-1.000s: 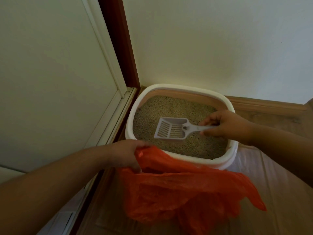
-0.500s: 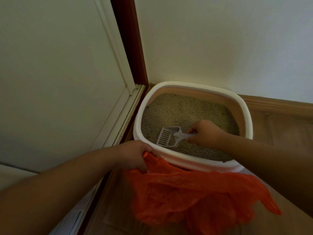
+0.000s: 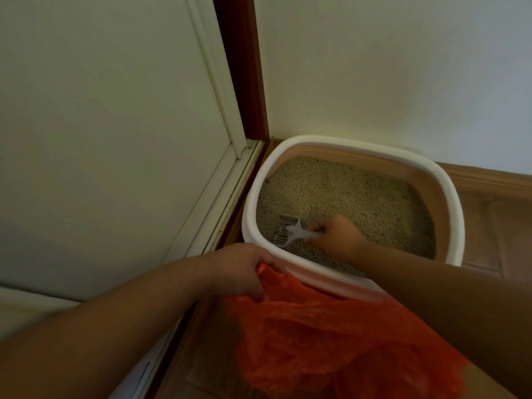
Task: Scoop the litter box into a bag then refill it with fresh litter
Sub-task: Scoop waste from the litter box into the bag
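Note:
A white-rimmed litter box (image 3: 449, 197) sits in the corner of the room, filled with tan litter (image 3: 351, 197). My right hand (image 3: 336, 236) grips the handle of a white slotted scoop (image 3: 288, 233), whose blade is tilted down into the litter at the box's near left side. My left hand (image 3: 244, 269) holds the edge of an orange plastic bag (image 3: 316, 341), which hangs just in front of the box's near rim.
A white door and its frame (image 3: 213, 180) run along the left. A dark red-brown post (image 3: 244, 67) stands in the corner. A white wall rises behind the box, with a wooden baseboard (image 3: 489, 180) and wood floor at right.
My right hand has moved the scoop left and down, from above the litter into the near left part of the box. The view has shifted so the box sits further right.

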Motion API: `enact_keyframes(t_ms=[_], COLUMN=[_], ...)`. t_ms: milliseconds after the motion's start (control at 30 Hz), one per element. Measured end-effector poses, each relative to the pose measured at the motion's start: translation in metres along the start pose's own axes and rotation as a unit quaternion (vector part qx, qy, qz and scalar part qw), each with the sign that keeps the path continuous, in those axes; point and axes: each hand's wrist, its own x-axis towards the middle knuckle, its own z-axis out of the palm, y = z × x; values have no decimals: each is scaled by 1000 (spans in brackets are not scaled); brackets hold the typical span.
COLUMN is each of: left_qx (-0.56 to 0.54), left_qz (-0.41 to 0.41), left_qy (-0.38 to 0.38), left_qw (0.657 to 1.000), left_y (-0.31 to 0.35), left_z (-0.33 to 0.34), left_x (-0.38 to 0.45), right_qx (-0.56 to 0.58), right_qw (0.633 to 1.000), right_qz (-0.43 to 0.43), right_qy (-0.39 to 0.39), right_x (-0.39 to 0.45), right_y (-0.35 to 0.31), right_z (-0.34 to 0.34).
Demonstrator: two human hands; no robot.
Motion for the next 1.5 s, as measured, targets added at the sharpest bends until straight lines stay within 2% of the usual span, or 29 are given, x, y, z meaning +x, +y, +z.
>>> enact_keyframes(t_ms=[133, 367, 733, 1100, 1200, 1367, 1500], left_qx=[-1, 18, -35, -62, -68, -62, -69], left_qz=[5, 16, 12, 16, 8, 11, 11], left_qy=[9, 33, 81, 84, 83, 92, 96], left_qw=[1000, 999, 996, 994, 994, 994, 993], left_y=[4, 12, 12, 6, 6, 6, 5], left_z=[-2, -4, -5, -3, -2, 0, 2], left_x=[-1, 1, 9, 4, 2, -2, -6], right_qx=[11, 58, 54, 184, 162, 37, 14], right_qw=[1000, 994, 992, 977, 981, 997, 997], right_qz=[1, 27, 55, 82, 95, 64, 71], right_qy=[13, 92, 104, 75, 50, 30, 6], right_x=[-4, 7, 61, 79, 86, 99, 103], right_y=[9, 17, -14, 10, 11, 4, -6], right_z=[-28, -56, -39, -35, -40, -61, -75])
